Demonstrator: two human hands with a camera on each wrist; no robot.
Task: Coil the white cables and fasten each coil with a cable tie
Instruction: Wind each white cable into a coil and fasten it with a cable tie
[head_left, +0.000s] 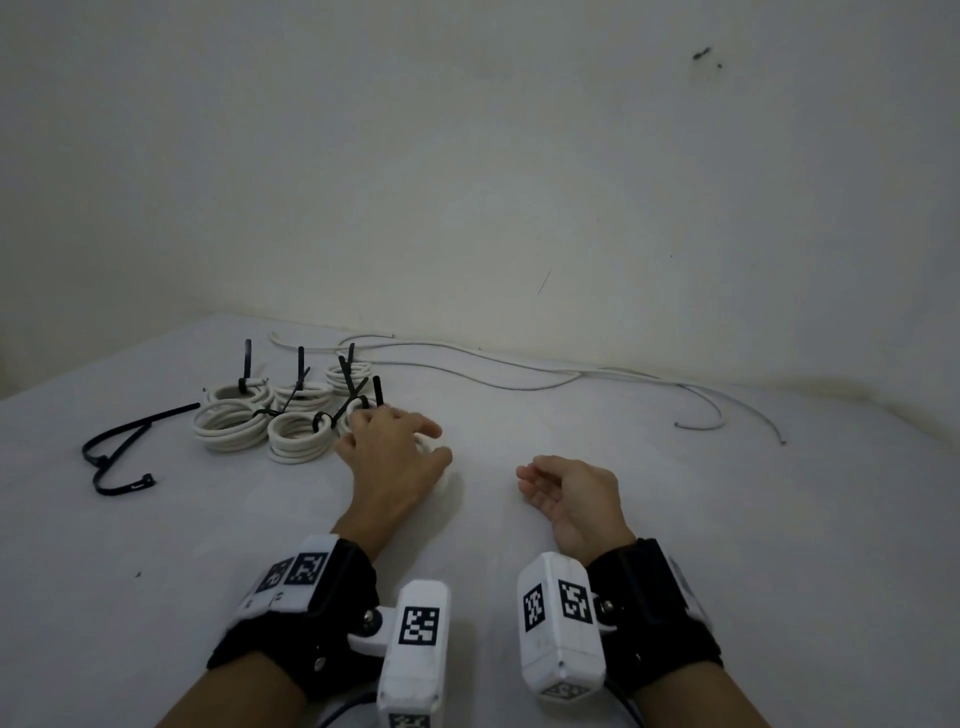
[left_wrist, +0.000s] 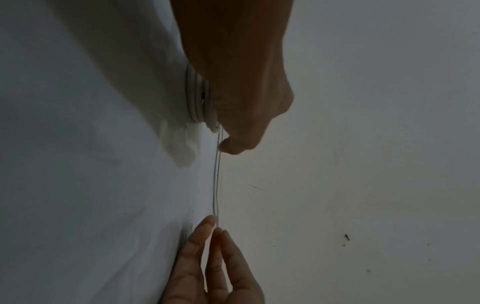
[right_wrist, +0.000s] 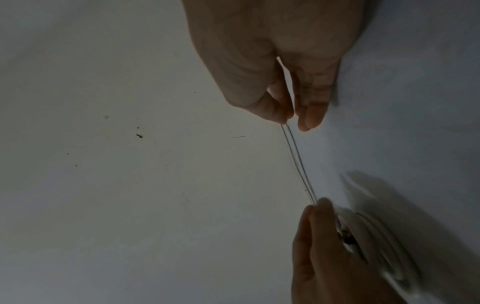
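Left hand (head_left: 395, 457) curls down onto a fresh white coil (right_wrist: 374, 236) beside the tied coils (head_left: 291, 415), likely setting it there, while right hand (head_left: 569, 493) lies relaxed, holding nothing.

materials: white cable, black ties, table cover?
Cable coils: probably plastic-sheathed, matte white; smooth round turns hold their shape.
Cable ties: likely nylon, semi-gloss black; stiff flat strips, tails stand upright.
Table cover: seems cloth, matte white; soft creases in the left wrist view.
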